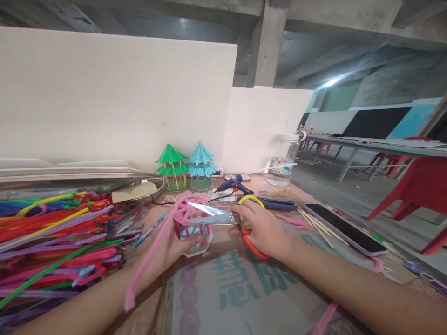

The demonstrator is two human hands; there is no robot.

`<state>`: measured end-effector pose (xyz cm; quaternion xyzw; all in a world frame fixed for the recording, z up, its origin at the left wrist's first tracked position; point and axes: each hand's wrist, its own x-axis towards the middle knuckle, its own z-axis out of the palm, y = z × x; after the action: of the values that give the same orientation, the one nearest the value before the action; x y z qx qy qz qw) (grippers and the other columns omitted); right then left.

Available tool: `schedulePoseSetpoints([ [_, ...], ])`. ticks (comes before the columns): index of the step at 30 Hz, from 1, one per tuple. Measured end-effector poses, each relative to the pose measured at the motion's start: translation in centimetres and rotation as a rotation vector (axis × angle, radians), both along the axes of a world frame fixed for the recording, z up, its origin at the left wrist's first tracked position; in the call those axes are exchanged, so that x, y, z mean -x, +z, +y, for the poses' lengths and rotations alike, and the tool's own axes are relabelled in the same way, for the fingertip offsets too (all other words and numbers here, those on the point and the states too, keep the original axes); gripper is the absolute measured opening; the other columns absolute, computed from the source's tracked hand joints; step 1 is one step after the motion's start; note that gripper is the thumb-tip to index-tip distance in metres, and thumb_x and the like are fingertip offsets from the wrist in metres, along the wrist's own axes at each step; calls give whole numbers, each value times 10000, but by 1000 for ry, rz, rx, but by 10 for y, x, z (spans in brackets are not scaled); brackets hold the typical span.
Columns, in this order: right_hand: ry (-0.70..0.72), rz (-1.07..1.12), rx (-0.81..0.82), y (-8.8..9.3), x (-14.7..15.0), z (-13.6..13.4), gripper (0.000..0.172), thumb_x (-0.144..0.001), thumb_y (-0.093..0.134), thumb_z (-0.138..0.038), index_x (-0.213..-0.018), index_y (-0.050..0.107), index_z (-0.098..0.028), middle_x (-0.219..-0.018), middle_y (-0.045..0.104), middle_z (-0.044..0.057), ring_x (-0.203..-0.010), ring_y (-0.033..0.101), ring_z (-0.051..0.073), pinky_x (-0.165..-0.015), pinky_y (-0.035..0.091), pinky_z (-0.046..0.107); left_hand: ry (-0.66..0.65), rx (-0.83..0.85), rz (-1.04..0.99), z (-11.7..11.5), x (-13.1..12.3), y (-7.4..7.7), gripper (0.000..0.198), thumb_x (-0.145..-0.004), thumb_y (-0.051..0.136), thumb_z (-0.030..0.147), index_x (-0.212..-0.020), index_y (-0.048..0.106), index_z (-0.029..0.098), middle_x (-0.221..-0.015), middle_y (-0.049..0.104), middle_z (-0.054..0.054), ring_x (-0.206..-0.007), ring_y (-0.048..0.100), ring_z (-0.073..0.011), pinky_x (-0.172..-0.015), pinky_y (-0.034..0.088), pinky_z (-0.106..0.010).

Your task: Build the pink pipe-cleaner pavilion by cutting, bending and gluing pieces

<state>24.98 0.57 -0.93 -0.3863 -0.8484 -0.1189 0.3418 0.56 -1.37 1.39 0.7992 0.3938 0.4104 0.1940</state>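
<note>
My left hand [174, 246] grips a small pink pavilion model [191, 211] with a pale base, its thumb over the lower edge. From the model's top a long pink pipe cleaner [146, 265] hangs down across my left wrist. In my right hand [258, 223] is a pair of scissors [218, 217] with yellow and orange handles. The blades are parted and point left, overlapping the model's roof in view; whether they touch it I cannot tell.
Many coloured pipe cleaners [52, 251] lie at the left. Behind stand a green pavilion [171, 167], a blue pavilion [201, 165], a glue gun [235, 184] and a water jug [281, 163]. Thin sticks [319, 225] and a phone [344, 228] lie at the right.
</note>
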Motion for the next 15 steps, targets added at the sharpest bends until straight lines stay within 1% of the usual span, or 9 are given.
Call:
schedulePoseSetpoints([
  [2, -47, 39, 18, -2, 0, 2, 288, -833, 662, -337, -1066, 612, -176, -949, 634, 108, -858, 624, 254, -700, 518, 366, -8, -20, 39, -1, 4, 0, 411, -816, 637, 371, -1195, 571, 229, -1174, 669, -81, -1141, 589, -320, -999, 466, -483],
  [5, -145, 134, 95, -7, -2, 11, 266, -843, 628, -280, -1086, 604, -175, -998, 654, 107, -901, 636, 256, -740, 523, 376, 81, -54, 89, -1, 9, -4, 373, -846, 583, 381, -1183, 565, 220, -1236, 629, -98, -1186, 553, -328, -1038, 421, -495],
  [6, -169, 152, 128, -9, -3, 14, 281, -838, 619, -245, -1110, 598, -175, -1017, 659, 106, -913, 640, 253, -756, 523, 376, 94, -51, 104, 0, 9, -5, 373, -861, 557, 381, -1198, 555, 222, -1247, 622, -100, -1203, 540, -327, -1052, 404, -501],
  [8, -204, 144, 192, -13, -6, 20, 366, -807, 614, -176, -1171, 585, -173, -1042, 668, 109, -929, 645, 250, -780, 521, 374, 94, -38, 108, 0, 8, -7, 390, -864, 545, 375, -1225, 539, 227, -1233, 627, -99, -1208, 535, -325, -1064, 382, -514],
  [10, -228, 95, 247, -17, -9, 24, 434, -777, 619, -137, -1209, 586, -163, -1023, 674, 114, -903, 652, 244, -774, 520, 369, 88, -8, 73, 0, 4, -7, 454, -812, 612, 368, -1236, 533, 226, -1200, 644, -99, -1182, 551, -327, -1047, 398, -518],
  [11, -226, 67, 266, -18, -9, 25, 450, -770, 626, -134, -1217, 591, -158, -1002, 674, 114, -887, 652, 240, -771, 520, 366, 85, 13, 44, 0, 3, -8, 508, -773, 655, 356, -1247, 524, 224, -1196, 646, -99, -1169, 560, -326, -1033, 415, -513],
  [13, -174, 18, 284, -17, -10, 25, 449, -780, 637, -149, -1227, 606, -168, -980, 666, 108, -888, 649, 231, -784, 522, 364, 84, 54, -11, 0, 1, -11, 607, -718, 708, 325, -1277, 496, 219, -1234, 628, -105, -1162, 567, -315, -1006, 447, -493],
  [15, -87, -29, 293, -13, -10, 24, 429, -809, 634, -172, -1237, 620, -196, -1016, 652, 113, -943, 645, 231, -828, 523, 375, 94, 59, -30, 1, 2, -14, 609, -724, 708, 310, -1283, 490, 207, -1259, 614, -115, -1151, 580, -303, -980, 474, -478],
])
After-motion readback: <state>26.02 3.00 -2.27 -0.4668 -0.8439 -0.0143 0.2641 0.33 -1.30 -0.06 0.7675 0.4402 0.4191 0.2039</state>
